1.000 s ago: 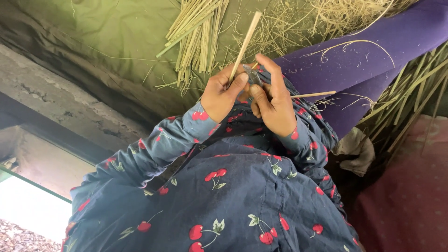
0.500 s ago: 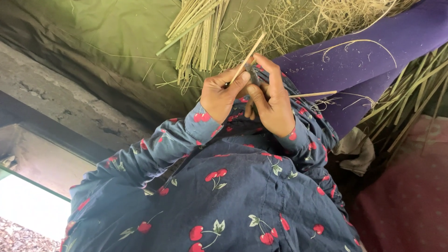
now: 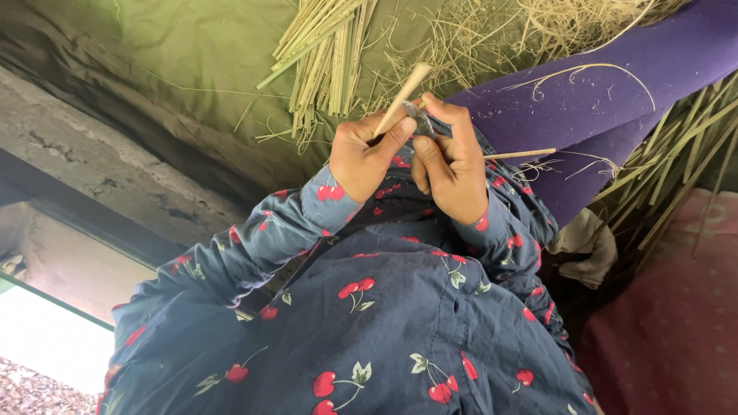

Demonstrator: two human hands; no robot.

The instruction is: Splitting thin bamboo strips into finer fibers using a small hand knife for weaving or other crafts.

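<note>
Over an olive-green cloth strewn with cut reed stalks, left hand pinching shut on a pale reed strip at centre, right hand closed on a small blade touching it; likely risk: slipping blade nicking the thumb.

Green cloth lies open leftward; straw bundle crowds just ahead.

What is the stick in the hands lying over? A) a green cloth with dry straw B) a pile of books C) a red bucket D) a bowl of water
A: the pale stick held by the left hand points over the green cloth with a straw bundle.
</note>
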